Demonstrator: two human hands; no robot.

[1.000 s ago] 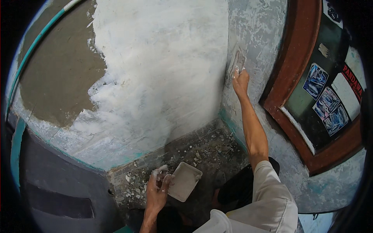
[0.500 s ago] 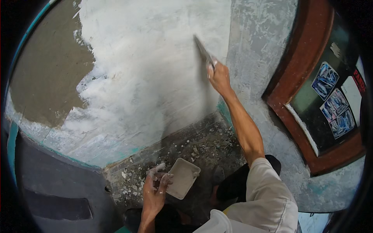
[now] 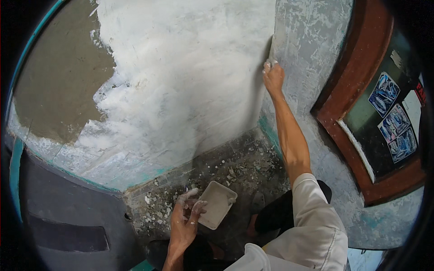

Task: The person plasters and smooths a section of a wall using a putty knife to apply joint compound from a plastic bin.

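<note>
My right hand is closed round the handle of a putty knife, whose blade shows nearly edge-on. The blade is at the inner corner, where the white-coated wall meets the grey mottled wall. My left hand hangs low with curled fingers and the thumb apart, and its fingertips are smeared with white paste. I see nothing between them. Beside it, partly behind the fingertips, is a shallow rectangular tray with greyish paste inside. The tray appears to lie on the floor.
Bare grey-brown plaster borders the white coat on the left. Flakes and chips litter the floor by the wall's foot. A brown wooden frame with dark glass stands at right. A dark grey panel fills the lower left.
My right hand has swept the putty knife rightward across the white wall into the corner, and the blade has turned more upright. My left hand stays beside the tray. The view has shifted slightly.
</note>
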